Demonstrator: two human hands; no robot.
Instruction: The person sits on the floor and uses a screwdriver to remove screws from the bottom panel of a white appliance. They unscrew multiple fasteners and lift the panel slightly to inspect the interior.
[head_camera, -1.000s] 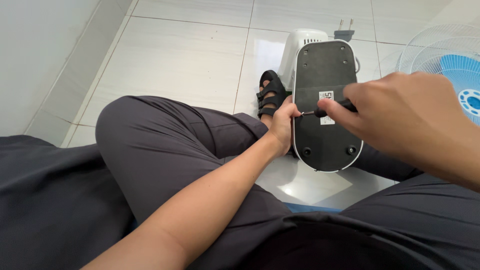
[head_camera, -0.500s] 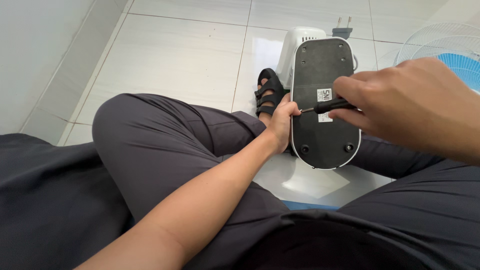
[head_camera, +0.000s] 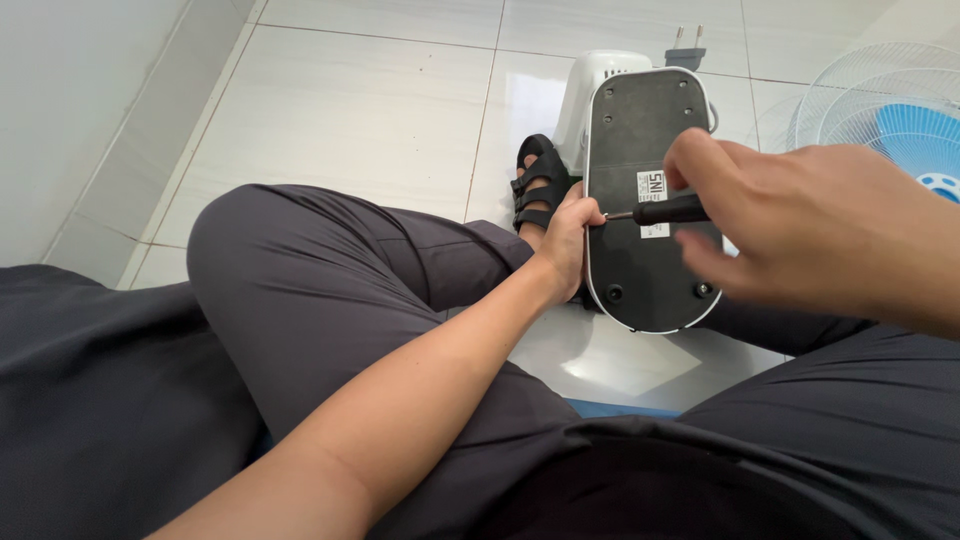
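My dark grey trousered legs (head_camera: 330, 290) fill the near ground where I sit on the floor, one knee raised on my left. Past that knee my left hand (head_camera: 568, 240) is curled around the left edge of the white plastic appliance with its oval dark grey base plate (head_camera: 645, 240) turned up toward me; the fingers wrap the rim and hold it steady, thumb near the edge. My right hand (head_camera: 800, 235) is closed around the black handle of a small screwdriver (head_camera: 665, 211), whose thin metal shaft runs leftward and whose tip meets the plate near its left edge, just beside my left thumb. I cannot see the screw head itself under the tip.

To do this well, I judge that I should keep the shaft square to the plate, press firmly into the screw so the tip does not slip, and turn with my fingertips while my left hand stops the body rocking. A slip would send the tip toward my own thumb, so I would move that thumb back a little.

Beyond the appliance lie a black strapped sandal (head_camera: 537, 185), a grey two-pin plug (head_camera: 686, 52) on the pale glossy floor tiles (head_camera: 370, 110), and at far right a white wire fan guard with blue blades (head_camera: 890, 110)
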